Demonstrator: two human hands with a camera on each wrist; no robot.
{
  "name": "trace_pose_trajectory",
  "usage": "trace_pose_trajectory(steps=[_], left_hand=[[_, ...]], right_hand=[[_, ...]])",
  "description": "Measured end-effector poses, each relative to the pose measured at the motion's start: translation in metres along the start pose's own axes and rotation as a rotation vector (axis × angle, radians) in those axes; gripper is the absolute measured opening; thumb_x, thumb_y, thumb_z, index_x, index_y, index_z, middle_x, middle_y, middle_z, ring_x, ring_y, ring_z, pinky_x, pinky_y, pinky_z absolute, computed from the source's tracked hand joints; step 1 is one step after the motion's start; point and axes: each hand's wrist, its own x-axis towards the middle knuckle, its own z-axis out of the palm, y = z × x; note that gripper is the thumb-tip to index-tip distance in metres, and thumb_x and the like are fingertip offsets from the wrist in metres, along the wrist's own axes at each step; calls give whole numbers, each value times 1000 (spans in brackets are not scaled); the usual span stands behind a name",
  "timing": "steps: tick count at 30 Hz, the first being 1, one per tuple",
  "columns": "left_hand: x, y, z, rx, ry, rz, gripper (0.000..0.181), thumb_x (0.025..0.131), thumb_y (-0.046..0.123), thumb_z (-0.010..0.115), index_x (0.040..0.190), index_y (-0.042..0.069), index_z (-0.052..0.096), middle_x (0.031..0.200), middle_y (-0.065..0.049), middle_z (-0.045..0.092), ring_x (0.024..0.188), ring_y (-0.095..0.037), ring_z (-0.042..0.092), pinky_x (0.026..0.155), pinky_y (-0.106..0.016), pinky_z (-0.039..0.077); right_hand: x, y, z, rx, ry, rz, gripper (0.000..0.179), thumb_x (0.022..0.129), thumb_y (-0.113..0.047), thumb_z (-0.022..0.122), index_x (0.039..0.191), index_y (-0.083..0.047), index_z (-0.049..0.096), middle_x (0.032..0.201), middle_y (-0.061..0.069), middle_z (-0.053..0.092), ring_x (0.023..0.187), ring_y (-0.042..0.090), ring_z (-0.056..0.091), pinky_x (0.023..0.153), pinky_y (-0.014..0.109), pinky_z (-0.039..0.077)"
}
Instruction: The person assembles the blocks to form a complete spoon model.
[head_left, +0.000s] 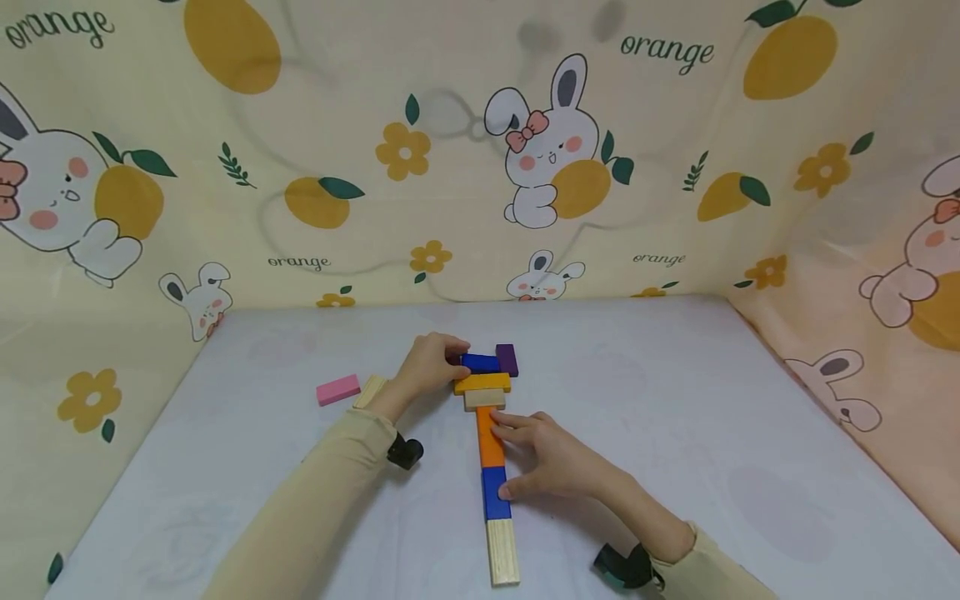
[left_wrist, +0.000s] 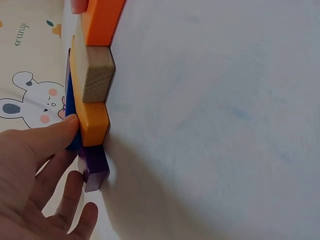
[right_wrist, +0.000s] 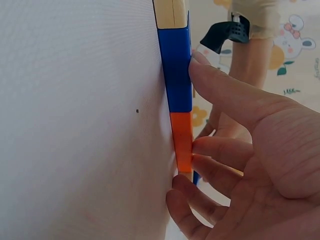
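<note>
Wooden blocks form a line on the white table: a pale wood block (head_left: 503,554) nearest, then a blue block (head_left: 493,492), an orange block (head_left: 490,442), a short wood block (head_left: 484,400) and a yellow block (head_left: 480,383) set crosswise. Behind the yellow one, my left hand (head_left: 432,362) pinches a second blue block (head_left: 480,363) between thumb and finger. A purple block (head_left: 507,360) stands at its right end; another purple block (left_wrist: 94,169) shows by the left fingers, hidden in the head view. My right hand (head_left: 551,454) rests its thumb on the nearer blue block and its fingertips along the orange one.
A pink block (head_left: 338,390) lies to the left, beside a pale wood block (head_left: 371,390) partly covered by the left wrist. A patterned cloth (head_left: 450,208) with rabbits and oranges rises behind the table (head_left: 637,375) and at its sides.
</note>
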Motion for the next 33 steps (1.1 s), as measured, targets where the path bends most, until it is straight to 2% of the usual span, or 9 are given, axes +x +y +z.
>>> trace_pose_trajectory(steps=[5, 9, 12, 16, 19, 21, 26, 33], left_hand=[[0, 1, -1, -12, 10, -9, 41, 89, 10, 75, 128, 1, 64, 117, -10, 67, 99, -22, 60, 94, -35, 49], [-2, -4, -1, -9, 93, -19, 39, 92, 9, 70, 129, -2, 62, 120, -17, 62, 97, -27, 56, 97, -40, 46], [-3, -9, -4, -19, 134, -23, 39, 92, 6, 68, 129, -4, 61, 110, -19, 62, 87, -27, 54, 95, -42, 45], [-4, -13, -7, -59, 112, -51, 40, 91, 6, 69, 130, -3, 60, 109, -17, 64, 78, -24, 55, 85, -38, 49], [-5, -14, -7, -90, 90, -74, 40, 92, 7, 69, 130, -1, 61, 124, -14, 63, 83, -23, 60, 83, -35, 53], [-6, -13, -6, -107, 79, -85, 39, 93, 7, 68, 130, 0, 61, 129, -13, 61, 90, -24, 62, 86, -35, 53], [-6, -14, -5, -137, 70, -95, 37, 94, 7, 67, 130, 1, 62, 129, -12, 61, 97, -26, 62, 91, -37, 51], [-6, -16, -5, -121, 65, -73, 36, 94, 6, 66, 129, 2, 63, 128, -11, 62, 95, -25, 59, 91, -37, 50]], right_hand=[[0, 1, 0, -8, 4, 3, 79, 75, -43, 84, 142, -11, 54, 152, -3, 40, 130, 28, 38, 102, 46, 42], [1, 2, 0, -13, 10, 6, 80, 75, -44, 85, 142, -11, 55, 152, -3, 40, 129, 27, 39, 102, 45, 42], [1, 2, 0, -15, 12, 11, 81, 74, -44, 85, 141, -11, 55, 152, -3, 40, 129, 27, 39, 102, 45, 42], [1, 2, 0, -14, 8, 16, 82, 74, -45, 85, 142, -11, 54, 152, -3, 39, 128, 27, 39, 102, 45, 41], [1, 2, 1, -12, 7, 17, 82, 74, -46, 85, 142, -11, 54, 153, -4, 39, 128, 26, 39, 102, 46, 41], [1, 2, 1, -12, 8, 16, 82, 74, -46, 85, 142, -12, 54, 153, -4, 39, 126, 25, 40, 102, 45, 41], [1, 2, 1, -9, 10, 19, 82, 74, -45, 85, 142, -12, 54, 153, -5, 39, 124, 22, 40, 101, 44, 41], [1, 2, 1, -6, 2, 27, 83, 74, -45, 85, 143, -12, 53, 153, -5, 38, 122, 21, 40, 100, 44, 42]])
